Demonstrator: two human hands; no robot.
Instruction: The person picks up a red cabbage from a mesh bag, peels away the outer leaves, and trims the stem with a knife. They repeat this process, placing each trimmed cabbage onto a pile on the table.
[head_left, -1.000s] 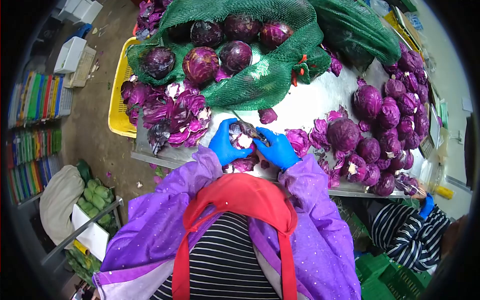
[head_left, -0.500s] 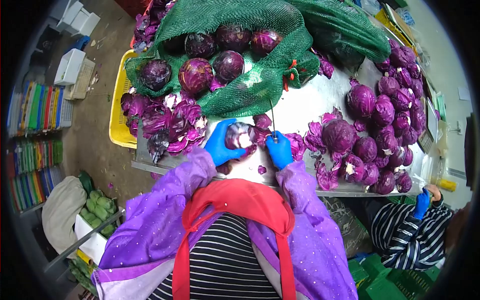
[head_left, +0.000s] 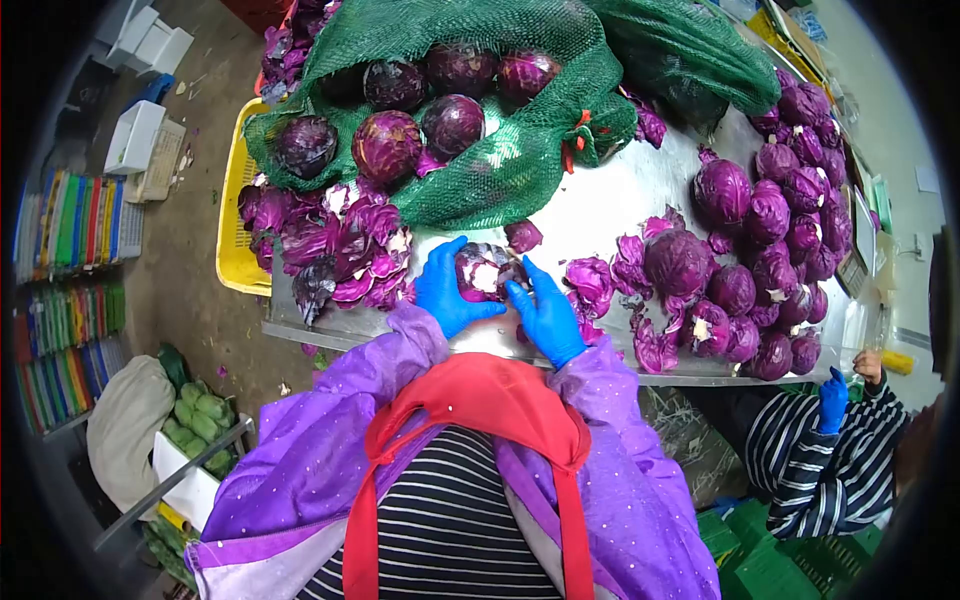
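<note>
In front of me, a red cabbage [head_left: 480, 272] sits with its pale cut stem facing up. My left hand [head_left: 448, 292], in a blue glove, curls around its left side. The blue-gloved fingers of my right hand [head_left: 548, 314] press on the right side, where a dark outer leaf [head_left: 513, 274] stands out. No knife is visible in either hand now. Just beyond lies a loose purple leaf [head_left: 523, 236]. To the left is a heap of torn-off leaves [head_left: 345, 250], and more leaves [head_left: 590, 285] lie right of my right hand.
A green mesh sack [head_left: 490, 190] with several dark cabbages lies across the far side of the metal table [head_left: 600, 205]. Trimmed cabbages [head_left: 770, 215] are piled at right. A yellow crate [head_left: 240, 240] stands at left. Another person's blue-gloved hand [head_left: 832, 402] is at lower right.
My right hand has moved from holding a thin knife upright to touching the cabbage, and the knife no longer shows. The cabbage has turned slightly under my left hand.
</note>
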